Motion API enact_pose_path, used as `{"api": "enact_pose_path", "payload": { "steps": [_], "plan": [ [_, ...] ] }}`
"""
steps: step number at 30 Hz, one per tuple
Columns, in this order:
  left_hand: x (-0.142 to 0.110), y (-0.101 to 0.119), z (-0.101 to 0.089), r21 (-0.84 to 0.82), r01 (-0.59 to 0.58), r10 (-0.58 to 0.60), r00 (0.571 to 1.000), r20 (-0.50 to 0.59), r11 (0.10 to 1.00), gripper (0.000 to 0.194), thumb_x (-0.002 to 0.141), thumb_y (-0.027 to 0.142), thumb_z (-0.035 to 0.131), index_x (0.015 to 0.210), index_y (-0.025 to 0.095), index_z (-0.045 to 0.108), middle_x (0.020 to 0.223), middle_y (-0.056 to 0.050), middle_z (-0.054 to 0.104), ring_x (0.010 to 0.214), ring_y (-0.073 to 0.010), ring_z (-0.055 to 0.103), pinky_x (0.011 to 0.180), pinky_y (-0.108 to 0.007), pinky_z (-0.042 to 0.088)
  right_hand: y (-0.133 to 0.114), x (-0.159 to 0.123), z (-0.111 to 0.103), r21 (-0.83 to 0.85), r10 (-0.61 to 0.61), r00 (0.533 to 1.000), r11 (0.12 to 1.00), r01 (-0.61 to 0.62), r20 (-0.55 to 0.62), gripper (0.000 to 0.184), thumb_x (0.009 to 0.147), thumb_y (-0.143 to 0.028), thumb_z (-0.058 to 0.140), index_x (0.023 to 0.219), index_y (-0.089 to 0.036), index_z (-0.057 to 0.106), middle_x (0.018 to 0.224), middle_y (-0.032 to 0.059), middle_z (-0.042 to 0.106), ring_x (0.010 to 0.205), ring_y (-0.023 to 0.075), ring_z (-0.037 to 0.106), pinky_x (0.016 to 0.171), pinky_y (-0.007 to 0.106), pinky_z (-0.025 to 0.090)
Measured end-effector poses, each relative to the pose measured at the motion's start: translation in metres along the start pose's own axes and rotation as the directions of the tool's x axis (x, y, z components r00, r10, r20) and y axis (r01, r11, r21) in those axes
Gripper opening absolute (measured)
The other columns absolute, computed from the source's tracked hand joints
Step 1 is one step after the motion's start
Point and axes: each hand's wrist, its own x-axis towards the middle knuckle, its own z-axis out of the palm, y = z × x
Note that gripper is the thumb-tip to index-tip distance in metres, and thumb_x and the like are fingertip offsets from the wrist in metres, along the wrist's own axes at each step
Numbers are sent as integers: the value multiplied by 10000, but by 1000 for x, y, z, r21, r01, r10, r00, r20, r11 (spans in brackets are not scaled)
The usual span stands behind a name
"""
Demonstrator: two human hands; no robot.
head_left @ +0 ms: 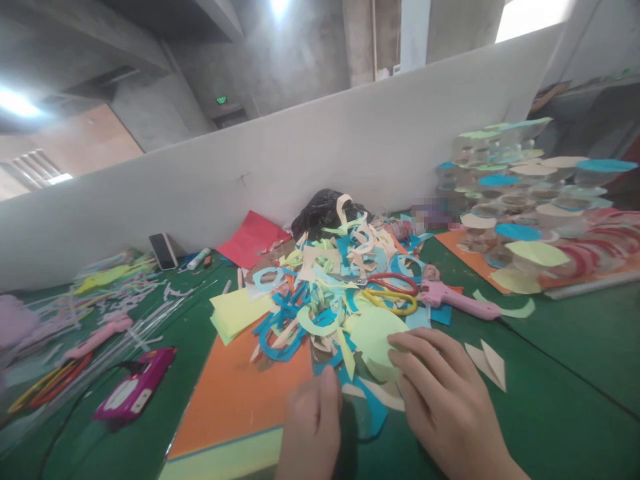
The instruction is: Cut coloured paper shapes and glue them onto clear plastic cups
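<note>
A pale green paper circle (377, 337) tilts over a heap of cut paper scraps (325, 267). My right hand (445, 393) is closed at its right edge, fingertips on the paper and thumb out of sight. To the left, my left hand (313, 423) is closed with the thumb raised; whatever its curled fingers may hold is hidden. It is over the right side of an orange sheet (245, 393). Just behind the circle, scissors with red and yellow handles (393, 293) lie among the scraps.
A pink glue gun (463, 300) with a black cord lies right of the heap. Clear cups topped with paper discs (530, 193) are stacked at the back right. Yellow-green paper (240, 310), a magenta power box (135, 387) and a phone (163, 251) are on the left.
</note>
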Motion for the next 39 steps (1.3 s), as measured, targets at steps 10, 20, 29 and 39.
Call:
{"api": "enact_pose_path", "payload": {
  "steps": [10, 20, 29, 39],
  "plan": [
    [4, 9, -2, 58, -233, 237, 967, -96, 971, 238, 962, 348, 392, 1014, 227, 590, 1047, -74, 633, 1033, -204, 576, 922, -343, 449, -2, 6, 5, -103, -53, 993, 993, 64, 104, 369, 917, -144, 464, 1271, -59, 525, 1285, 168, 603, 1236, 266, 515, 1010, 455, 438],
    [10, 11, 5, 126, -300, 310, 948, -73, 946, 227, 972, 303, 375, 1078, 240, 566, 1132, -81, 620, 1148, -223, 545, 995, -429, 445, 0, 7, 13, -128, -108, 987, 984, 122, 116, 320, 944, -206, 512, 1198, -56, 635, 1261, 122, 655, 1220, 268, 567, 991, 446, 506],
    [23, 14, 0, 85, -231, 205, 950, 235, 969, 392, 930, 336, 444, 1303, 223, 480, 1346, -126, 528, 1280, -242, 485, 1042, -444, 443, -2, 7, 11, -112, -82, 988, 989, 97, 133, 340, 957, -190, 461, 1235, -70, 615, 1282, 125, 643, 1219, 261, 576, 975, 439, 528],
    [52, 26, 15, 211, -361, 229, 852, 471, 908, 514, 737, 327, 710, 1243, 280, 635, 1308, -96, 580, 1201, -340, 482, 1031, -529, 413, 55, 80, -7, -306, 225, 945, 941, -148, 236, 309, 1011, -215, 356, 1059, -170, 658, 1034, 100, 710, 1000, 236, 661, 819, 345, 524]
  ]
}}
